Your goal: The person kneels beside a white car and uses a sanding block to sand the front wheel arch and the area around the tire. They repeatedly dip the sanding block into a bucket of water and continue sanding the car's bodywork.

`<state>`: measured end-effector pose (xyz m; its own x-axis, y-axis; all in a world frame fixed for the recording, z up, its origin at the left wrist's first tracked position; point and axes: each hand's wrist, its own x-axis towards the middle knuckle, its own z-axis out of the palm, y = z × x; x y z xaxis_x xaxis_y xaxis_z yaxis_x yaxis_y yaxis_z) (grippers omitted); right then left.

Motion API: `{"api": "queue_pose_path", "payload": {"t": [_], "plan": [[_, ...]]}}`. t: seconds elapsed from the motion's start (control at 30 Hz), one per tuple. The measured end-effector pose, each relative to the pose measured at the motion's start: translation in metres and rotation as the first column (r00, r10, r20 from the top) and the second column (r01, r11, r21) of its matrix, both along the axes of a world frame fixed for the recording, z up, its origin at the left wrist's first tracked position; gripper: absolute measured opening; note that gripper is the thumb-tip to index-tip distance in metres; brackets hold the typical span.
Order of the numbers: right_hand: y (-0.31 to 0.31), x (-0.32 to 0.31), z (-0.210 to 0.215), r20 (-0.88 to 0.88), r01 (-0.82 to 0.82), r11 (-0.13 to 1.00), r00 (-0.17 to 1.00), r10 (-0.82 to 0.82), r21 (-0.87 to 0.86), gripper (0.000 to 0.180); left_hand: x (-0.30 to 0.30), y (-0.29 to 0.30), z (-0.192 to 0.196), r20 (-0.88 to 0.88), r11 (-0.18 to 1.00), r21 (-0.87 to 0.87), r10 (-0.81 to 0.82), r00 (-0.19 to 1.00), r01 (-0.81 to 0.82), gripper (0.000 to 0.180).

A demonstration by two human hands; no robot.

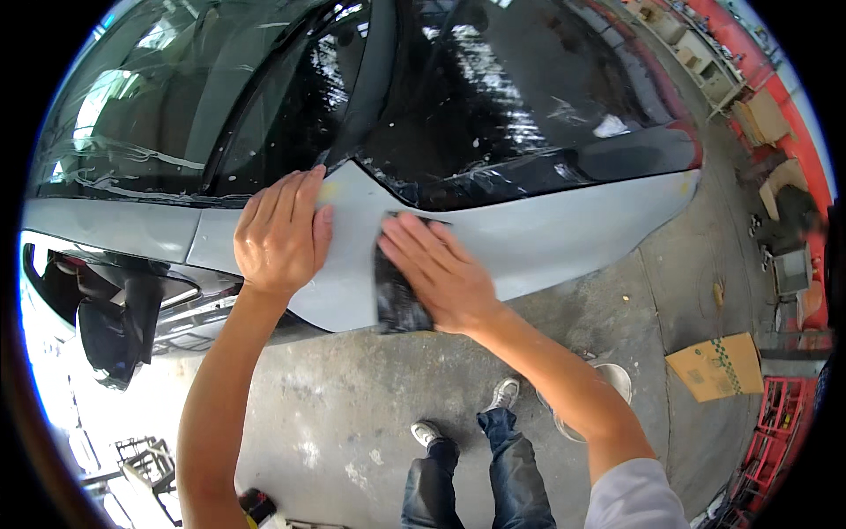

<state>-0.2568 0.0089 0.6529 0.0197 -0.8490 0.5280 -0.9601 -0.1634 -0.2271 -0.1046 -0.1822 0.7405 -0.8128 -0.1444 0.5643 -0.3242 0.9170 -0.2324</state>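
Note:
A car's light grey body panel (348, 273) lies in front of me, its surface dull with faint yellowish patches. On its left part, near the window corner, my left hand (282, 231) rests palm down, fingers stretched out and nothing held. To the right of it, my right hand (438, 273) holds a black sheet of sandpaper (401, 295) against the panel, with the fingers extended over it. The sheet looks wet and creased, and its right part is hidden beneath the palm. My right thumb does not show.
Dark car windows (511, 97) spread beyond the panel; a black side part (119, 331) juts out at left. A white bucket (614, 379) stands by my right forearm. Flattened cardboard (716, 366) lies on the concrete floor, near a red rack (775, 423). My feet are below the panel.

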Motion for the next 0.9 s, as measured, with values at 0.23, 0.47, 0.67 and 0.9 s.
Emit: {"api": "queue_pose_path", "payload": {"t": [0.23, 0.47, 0.67, 0.9], "plan": [[0.077, -0.038, -0.02, 0.248, -0.006, 1.0, 0.969, 0.01, -0.018, 0.06, -0.003, -0.001, 0.003, 0.045, 0.999, -0.012, 0.043, 0.998, -0.042, 0.037], [0.115, -0.036, 0.013, 0.952, 0.081, 0.997, 0.306, -0.033, 0.008, 0.046, 0.001, -0.001, -0.001, 0.064, 0.994, -0.039, 0.106, 0.992, -0.104, 0.045], [0.124, -0.055, 0.016, 0.844, -0.003, 0.998, -0.533, -0.061, 0.071, 0.045, 0.0, 0.0, 0.0, 0.087, 0.993, -0.027, 0.113, 0.99, -0.111, 0.046], [0.104, -0.055, 0.021, 0.919, 0.115, 0.976, -0.371, -0.131, 0.185, 0.023, 0.0, -0.001, -0.002, 0.092, 0.995, 0.022, 0.096, 0.991, -0.098, 0.047]]}}
